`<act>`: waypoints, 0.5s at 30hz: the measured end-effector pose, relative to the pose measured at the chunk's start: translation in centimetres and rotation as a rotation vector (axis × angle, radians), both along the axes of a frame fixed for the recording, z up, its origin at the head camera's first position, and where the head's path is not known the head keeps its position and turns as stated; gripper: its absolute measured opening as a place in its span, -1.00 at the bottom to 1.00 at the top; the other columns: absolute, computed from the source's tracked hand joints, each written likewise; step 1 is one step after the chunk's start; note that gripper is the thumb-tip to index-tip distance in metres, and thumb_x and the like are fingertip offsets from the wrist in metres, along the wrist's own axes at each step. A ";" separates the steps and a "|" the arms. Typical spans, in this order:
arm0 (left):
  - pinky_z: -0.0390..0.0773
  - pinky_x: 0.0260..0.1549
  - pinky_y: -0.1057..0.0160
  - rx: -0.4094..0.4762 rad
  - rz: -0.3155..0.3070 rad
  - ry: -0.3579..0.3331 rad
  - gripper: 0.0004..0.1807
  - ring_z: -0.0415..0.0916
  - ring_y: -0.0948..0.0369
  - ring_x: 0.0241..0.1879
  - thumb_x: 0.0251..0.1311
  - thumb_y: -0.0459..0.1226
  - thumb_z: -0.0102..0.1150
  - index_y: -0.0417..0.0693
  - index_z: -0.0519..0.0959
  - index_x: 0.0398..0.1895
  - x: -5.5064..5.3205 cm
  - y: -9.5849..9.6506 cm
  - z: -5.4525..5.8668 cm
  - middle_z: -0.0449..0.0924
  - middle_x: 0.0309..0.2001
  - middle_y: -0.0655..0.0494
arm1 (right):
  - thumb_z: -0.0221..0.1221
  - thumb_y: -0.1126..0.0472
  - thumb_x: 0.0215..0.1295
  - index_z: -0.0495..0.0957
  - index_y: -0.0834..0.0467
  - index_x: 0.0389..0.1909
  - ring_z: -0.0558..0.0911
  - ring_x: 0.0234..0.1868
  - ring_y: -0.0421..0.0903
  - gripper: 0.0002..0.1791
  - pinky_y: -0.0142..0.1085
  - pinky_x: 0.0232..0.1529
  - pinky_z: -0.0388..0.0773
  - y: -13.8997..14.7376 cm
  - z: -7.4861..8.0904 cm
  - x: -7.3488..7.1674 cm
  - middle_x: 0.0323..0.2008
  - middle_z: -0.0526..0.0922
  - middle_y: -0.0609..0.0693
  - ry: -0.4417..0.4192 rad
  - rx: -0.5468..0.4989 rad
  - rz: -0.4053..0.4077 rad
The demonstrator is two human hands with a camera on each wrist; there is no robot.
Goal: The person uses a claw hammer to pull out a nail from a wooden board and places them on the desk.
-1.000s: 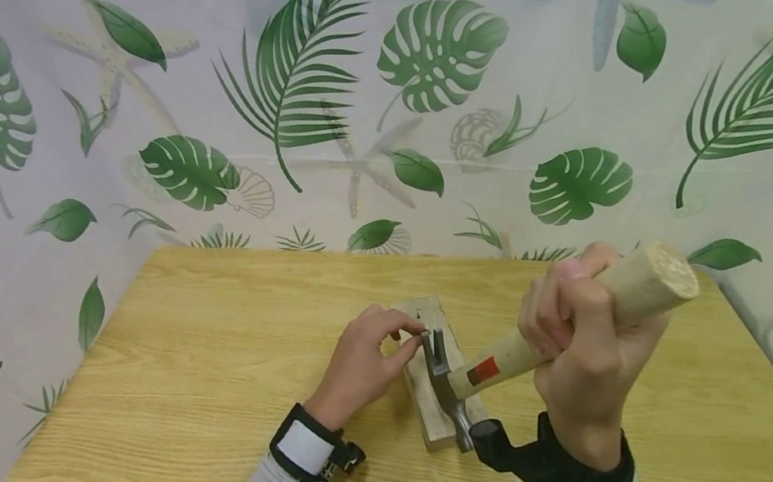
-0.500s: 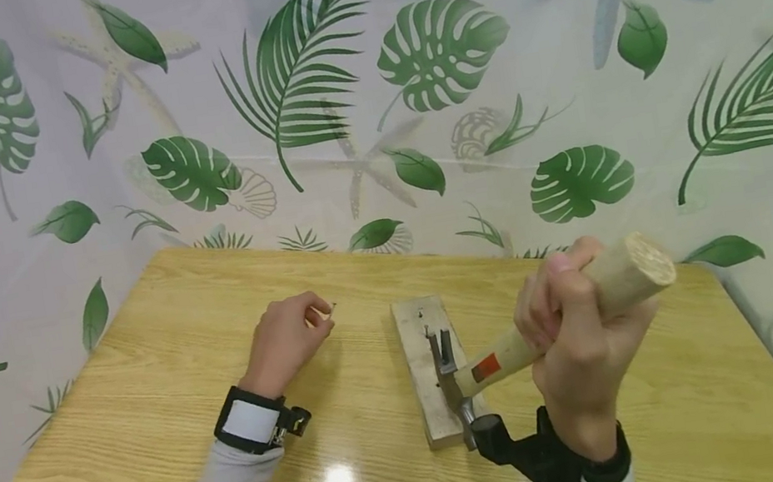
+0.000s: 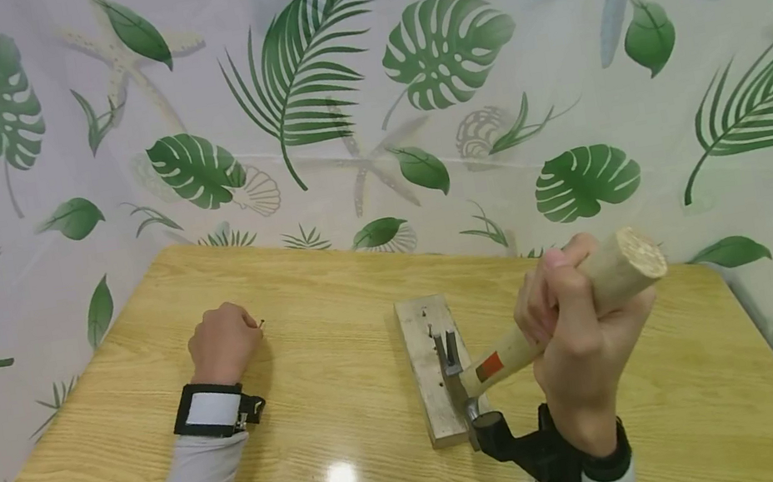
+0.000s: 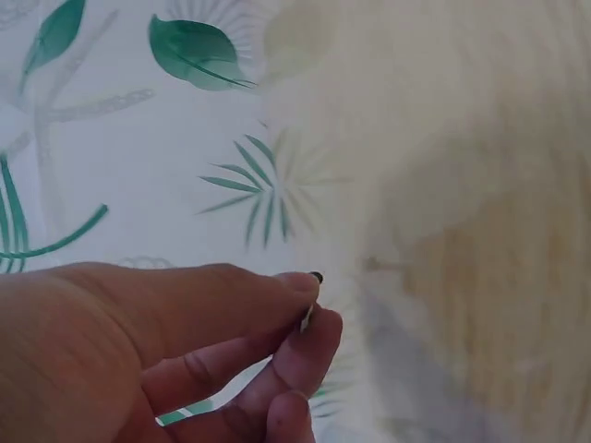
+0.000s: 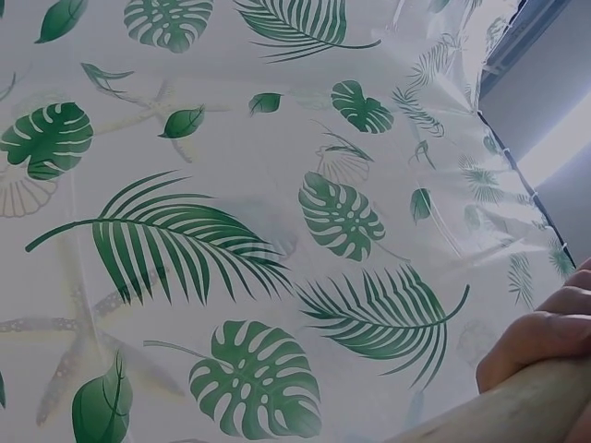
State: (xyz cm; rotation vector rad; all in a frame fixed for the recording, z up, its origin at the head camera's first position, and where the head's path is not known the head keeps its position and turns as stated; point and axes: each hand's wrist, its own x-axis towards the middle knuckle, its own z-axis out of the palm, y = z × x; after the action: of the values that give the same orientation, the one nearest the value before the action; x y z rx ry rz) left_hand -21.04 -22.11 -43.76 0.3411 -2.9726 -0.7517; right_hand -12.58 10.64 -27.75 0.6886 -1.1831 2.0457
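1. Nail (image 4: 317,277), far left of the action: its dark top poked from the left hand (image 3: 224,347), the grip narrow, thumb and finger pinching it over the tabletop (image 3: 331,368)!
2. Midway across, a wooden block (image 3: 433,402) lay on that tabletop, small nails (image 3: 430,332) dotting its upper face, well apart from the left hand.
3. Next came the hammer (image 3: 511,354), its metal end over the block, claw pointing away from the person; contact, I couldn't tell.
4. Furthest right, the right hand (image 3: 580,337) had its grip wrapped round the pale handle (image 3: 620,276).
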 end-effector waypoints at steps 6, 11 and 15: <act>0.40 -0.66 0.18 -0.031 0.030 -0.033 -0.75 0.42 0.13 -0.59 0.25 -0.30 0.22 -0.10 0.72 -0.59 -0.2 -0.6 -0.6 0.58 -0.55 0.04 | -0.05 0.53 0.27 0.17 0.31 -0.70 0.06 -0.90 -0.26 -0.65 -0.43 -0.91 -0.06 0.1 -0.1 -0.1 -0.86 0.14 -0.08 -0.001 0.016 -0.009; 0.37 -0.69 0.19 -0.045 0.045 -0.032 -0.66 0.39 0.16 -0.63 0.25 -0.26 0.26 -0.06 0.66 -0.72 -0.3 -0.6 -0.9 0.52 -0.64 0.11 | -0.03 0.52 0.26 0.17 0.32 -0.71 0.07 -0.90 -0.25 -0.64 -0.43 -0.90 -0.05 0.2 0.0 -0.3 -0.86 0.14 -0.08 -0.002 0.012 -0.027; 0.32 -0.72 0.23 -0.056 0.050 -0.058 -0.59 0.35 0.18 -0.66 0.26 -0.27 0.23 -0.05 0.59 -0.79 -0.4 -0.6 -1.1 0.45 -0.70 0.13 | -0.02 0.51 0.27 0.17 0.32 -0.70 0.08 -0.89 -0.25 -0.65 -0.41 -0.90 -0.05 0.2 -0.2 -0.3 -0.86 0.15 -0.07 -0.018 0.021 -0.033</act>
State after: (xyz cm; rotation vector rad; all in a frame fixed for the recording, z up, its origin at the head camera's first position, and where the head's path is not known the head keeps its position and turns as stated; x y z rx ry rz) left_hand -21.42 -22.73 -44.86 0.4387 -3.0193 -0.6631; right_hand -12.89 10.84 -27.91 0.6578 -1.2201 2.0184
